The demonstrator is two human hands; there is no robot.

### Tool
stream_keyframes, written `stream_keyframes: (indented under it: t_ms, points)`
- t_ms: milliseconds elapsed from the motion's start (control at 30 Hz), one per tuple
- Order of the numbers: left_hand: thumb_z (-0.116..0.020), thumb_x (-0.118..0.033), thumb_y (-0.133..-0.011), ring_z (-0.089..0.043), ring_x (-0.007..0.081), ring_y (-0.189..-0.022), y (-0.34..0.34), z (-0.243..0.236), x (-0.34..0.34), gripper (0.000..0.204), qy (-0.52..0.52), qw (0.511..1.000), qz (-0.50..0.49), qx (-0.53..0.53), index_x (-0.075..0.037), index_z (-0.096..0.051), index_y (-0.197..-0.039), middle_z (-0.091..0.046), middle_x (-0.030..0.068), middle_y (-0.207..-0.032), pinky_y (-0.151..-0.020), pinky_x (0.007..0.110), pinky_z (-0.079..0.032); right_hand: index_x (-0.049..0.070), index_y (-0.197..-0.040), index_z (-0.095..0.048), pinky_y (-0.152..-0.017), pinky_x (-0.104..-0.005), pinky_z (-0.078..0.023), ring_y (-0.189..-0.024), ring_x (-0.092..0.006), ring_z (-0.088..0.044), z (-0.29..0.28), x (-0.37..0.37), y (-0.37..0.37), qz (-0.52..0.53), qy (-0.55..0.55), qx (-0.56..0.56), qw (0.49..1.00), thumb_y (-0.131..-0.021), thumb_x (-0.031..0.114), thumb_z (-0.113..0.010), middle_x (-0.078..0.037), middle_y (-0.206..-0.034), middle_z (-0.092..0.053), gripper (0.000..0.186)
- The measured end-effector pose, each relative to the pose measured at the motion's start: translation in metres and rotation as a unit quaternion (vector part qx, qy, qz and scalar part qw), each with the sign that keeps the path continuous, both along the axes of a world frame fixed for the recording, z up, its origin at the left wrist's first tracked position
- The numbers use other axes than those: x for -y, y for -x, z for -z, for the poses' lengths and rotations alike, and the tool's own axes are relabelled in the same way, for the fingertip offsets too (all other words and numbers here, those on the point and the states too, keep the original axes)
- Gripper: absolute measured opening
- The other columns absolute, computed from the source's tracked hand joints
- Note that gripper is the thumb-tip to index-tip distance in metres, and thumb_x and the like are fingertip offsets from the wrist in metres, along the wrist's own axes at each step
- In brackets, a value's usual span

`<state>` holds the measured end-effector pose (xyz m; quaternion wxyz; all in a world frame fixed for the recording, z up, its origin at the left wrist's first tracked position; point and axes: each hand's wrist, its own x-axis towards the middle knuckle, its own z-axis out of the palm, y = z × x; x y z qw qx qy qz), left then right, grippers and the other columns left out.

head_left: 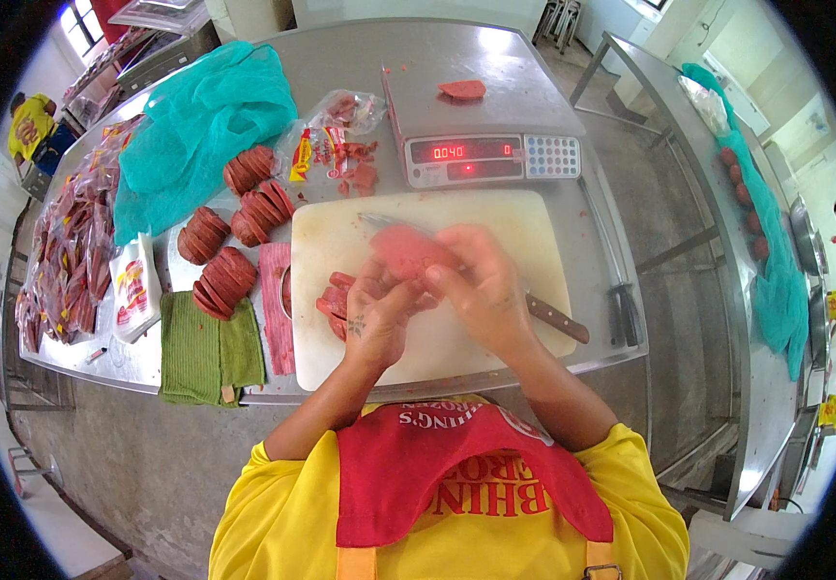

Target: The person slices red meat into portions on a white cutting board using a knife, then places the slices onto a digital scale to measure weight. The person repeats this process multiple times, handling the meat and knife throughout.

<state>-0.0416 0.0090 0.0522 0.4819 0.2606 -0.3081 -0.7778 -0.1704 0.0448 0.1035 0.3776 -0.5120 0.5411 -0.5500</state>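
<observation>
Both my hands hold a pinkish-red slice of processed meat (401, 251) above a white cutting board (524, 217). My left hand (371, 314) grips its near left side, while the fingers of my right hand (485, 285) pinch its right edge. Beneath them a knife (558, 319) lies across the board; its wooden handle sticks out to the right and the blade tip shows beyond the slice. Several cut meat slices (332, 307) rest by my left wrist, partly hidden. On the digital scale (490, 166) behind the board lies one single slice (462, 90).
Several sliced meat rolls (226, 278) stand left of the board, near a green cloth (207, 338) and a pink cloth (276, 319). Teal netting (210, 111), packaged meat (74, 237) and an opened wrapper with scraps (340, 145) lie farther off. A steel rod (621, 309) lies along the right edge.
</observation>
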Motion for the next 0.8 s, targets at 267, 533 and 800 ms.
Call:
stream_keyframes:
  t_ms: [267, 533, 800]
  points:
    - [-0.061, -0.010, -0.087, -0.063, 0.0175, -0.087, 0.003, 0.001, -0.003, 0.042, 0.007, 1.000, -0.024, 0.016, -0.001, -0.042, -0.123, -0.061, 0.0080, -0.103, -0.067, 0.033, -0.056, -0.001, -0.112, -0.046, -0.066, -0.0230, -0.050, -0.081, -0.0097, -0.060, 0.009, 0.000, 0.003, 0.004, 0.006, 0.041, 0.999, -0.085, -0.003, -0.057, -0.012, -0.097, -0.062, 0.030]
    - [-0.057, -0.017, -0.091, -0.063, 0.0158, -0.072, -0.002, -0.001, 0.002, 0.029, -0.062, 0.998, -0.012, 0.008, -0.004, -0.048, -0.116, -0.063, 0.0047, -0.089, -0.062, 0.032, -0.055, 0.002, -0.113, -0.048, -0.070, -0.0259, -0.051, -0.076, -0.0108, -0.059, 0.014, 0.002, 0.009, 0.002, -0.089, 0.277, 0.957, -0.084, -0.003, -0.061, -0.010, -0.091, -0.062, 0.032]
    - [-0.056, -0.018, -0.092, -0.063, 0.0153, -0.071, -0.005, -0.002, -0.002, 0.026, -0.066, 0.998, -0.010, 0.001, -0.006, -0.049, -0.114, -0.062, 0.0026, -0.083, -0.059, 0.031, -0.054, 0.003, -0.115, -0.048, -0.075, -0.0305, -0.050, -0.089, -0.0174, -0.060, 0.014, -0.001, 0.011, -0.016, -0.120, 0.297, 0.947, -0.081, 0.001, -0.064, -0.011, -0.103, -0.061, 0.038]
